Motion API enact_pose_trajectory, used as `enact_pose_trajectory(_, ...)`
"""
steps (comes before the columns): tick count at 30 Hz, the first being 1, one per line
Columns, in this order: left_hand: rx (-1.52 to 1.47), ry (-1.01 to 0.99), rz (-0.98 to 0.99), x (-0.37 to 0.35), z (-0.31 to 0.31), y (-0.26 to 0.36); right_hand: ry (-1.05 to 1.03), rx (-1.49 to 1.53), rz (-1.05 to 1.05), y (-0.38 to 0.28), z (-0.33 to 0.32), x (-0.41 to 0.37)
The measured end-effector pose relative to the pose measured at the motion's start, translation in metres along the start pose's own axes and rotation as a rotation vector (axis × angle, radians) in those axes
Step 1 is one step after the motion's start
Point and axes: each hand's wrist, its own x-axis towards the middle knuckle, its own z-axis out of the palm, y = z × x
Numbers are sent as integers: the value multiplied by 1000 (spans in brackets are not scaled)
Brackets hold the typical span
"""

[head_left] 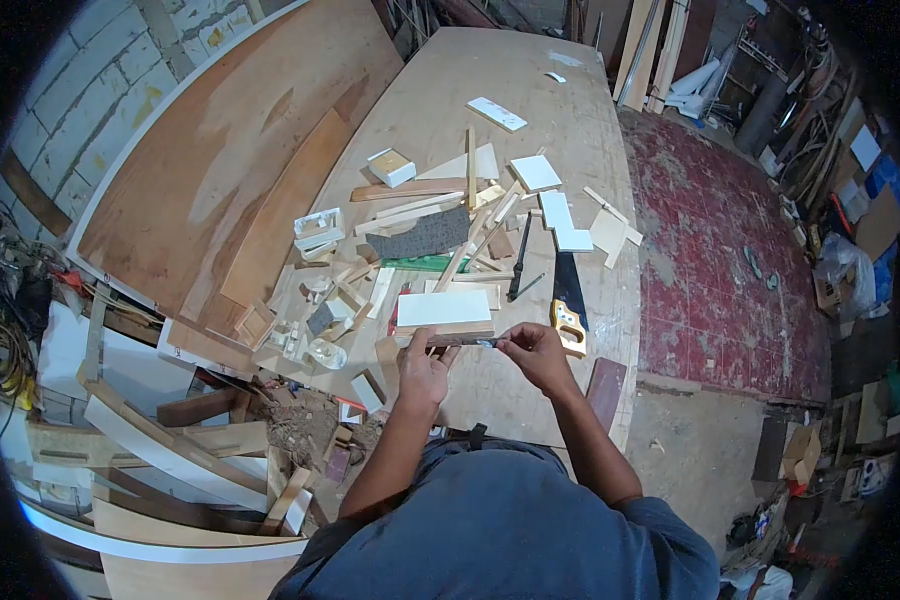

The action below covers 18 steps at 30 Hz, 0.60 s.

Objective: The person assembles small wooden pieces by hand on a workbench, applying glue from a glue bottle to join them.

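Note:
My left hand (425, 376) is closed around the left part of a narrow brown wooden strip (456, 340), held level near my side of the workbench. My right hand (538, 356) is pinched at the strip's right end, by a small pale spot; what the fingertips grip is too small to make out. Just beyond the strip is a white-topped wooden block (444, 308) with a brown front edge. To the right of my right hand lies a handsaw (569, 326) with a yellow handle and dark blade.
Wood offcuts, a dark grey sheet (420, 234) and white panels (536, 173) clutter the workbench (390, 130). A clear round container (326, 353) stands at the left edge. A large plywood panel (220, 180) leans along the left. Red floor (715, 260) lies to the right.

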Motion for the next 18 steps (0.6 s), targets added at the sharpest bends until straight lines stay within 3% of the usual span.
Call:
enact_pose_trajectory(2, -6, 7, 13, 0, 3, 0, -1, -112, 10, 1, -1, -3)
enact_pose_trajectory(5, -22, 39, -7, 0, 2, -3, 26, 34, -39, -4, 0, -6)
enact_pose_trajectory(8, -3, 14, 15, 1, 1, -8, 50, -65, 6, 3, -1, -4)
enact_pose_trajectory(11, 73, -11, 127, 0, 8, -16, 10, -259, -28, 26, -1, -8)
enact_pose_trajectory(13, 118, 89, 224, -2, 10, -21, 0, -247, -16, 25, -1, -18)
enact_pose_trajectory(18, 257, -1, 357, 7, 3, -25, 28, -292, 51, 15, -10, -37)
